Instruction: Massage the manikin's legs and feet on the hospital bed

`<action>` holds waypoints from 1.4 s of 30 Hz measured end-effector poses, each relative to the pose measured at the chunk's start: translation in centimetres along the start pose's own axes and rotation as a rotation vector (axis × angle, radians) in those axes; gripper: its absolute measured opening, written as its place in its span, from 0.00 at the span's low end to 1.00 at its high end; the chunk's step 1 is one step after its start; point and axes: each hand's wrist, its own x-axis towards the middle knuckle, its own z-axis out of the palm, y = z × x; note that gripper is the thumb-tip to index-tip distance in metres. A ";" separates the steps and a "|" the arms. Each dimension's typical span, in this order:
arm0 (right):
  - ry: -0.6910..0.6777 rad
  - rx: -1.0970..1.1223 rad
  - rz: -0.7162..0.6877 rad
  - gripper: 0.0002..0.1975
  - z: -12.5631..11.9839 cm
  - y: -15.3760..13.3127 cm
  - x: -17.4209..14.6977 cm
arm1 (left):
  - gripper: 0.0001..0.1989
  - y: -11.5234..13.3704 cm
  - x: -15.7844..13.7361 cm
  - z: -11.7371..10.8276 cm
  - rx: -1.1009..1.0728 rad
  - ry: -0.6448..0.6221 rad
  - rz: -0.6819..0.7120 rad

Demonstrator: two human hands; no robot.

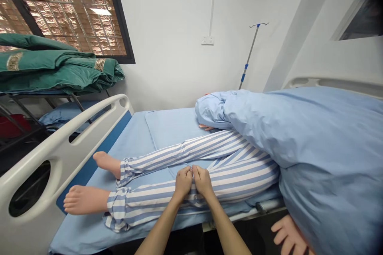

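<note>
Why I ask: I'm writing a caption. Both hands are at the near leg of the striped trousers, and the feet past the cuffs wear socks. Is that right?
Not quite: the feet are bare, not in socks, as the head view shows. The rest stands: left hand and right hand are both at the near leg of the striped trousers.

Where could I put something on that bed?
The mattress beyond the far trouser leg looks bare, bordered by footboard, wall and blue quilt. Between that leg and the near trouser leg runs a narrow strip. Crowded: where left hand and right hand sit together.
</note>
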 end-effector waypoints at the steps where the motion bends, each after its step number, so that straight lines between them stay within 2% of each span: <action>1: -0.001 -0.008 -0.006 0.19 0.1 0.1 -0.1 | 0.10 0.1 0.1 0.0 -0.023 0.003 -0.012; 6: 0.011 0.052 -0.034 0.20 -0.3 -0.1 0.1 | 0.10 1.9 1.2 0.1 -0.228 0.006 -0.076; 10: 0.056 0.110 -0.010 0.20 -0.4 0.1 0.2 | 0.09 2.8 1.3 0.9 -0.375 0.052 -0.109; 14: 0.080 0.147 0.023 0.18 -0.3 0.4 0.1 | 0.10 1.9 0.7 2.1 -0.185 0.111 -0.093; 17: 0.094 0.142 0.031 0.17 -0.2 0.4 0.0 | 0.11 1.3 0.5 2.2 -0.094 0.101 -0.073; 26: 0.088 0.112 0.034 0.18 -0.5 -0.4 0.7 | 0.11 1.2 0.6 2.1 -0.082 0.130 -0.061; 37: 0.072 0.168 -0.095 0.18 -3.6 -6.4 3.6 | 0.12 1.5 0.4 2.0 -0.122 0.099 -0.069; 40: 0.065 0.164 -0.092 0.19 -3.7 -6.4 3.7 | 0.12 1.5 0.4 2.0 -0.128 0.099 -0.071; 42: 0.069 0.168 -0.074 0.19 -3.4 -5.5 3.5 | 0.11 1.4 0.3 2.0 -0.121 0.098 -0.060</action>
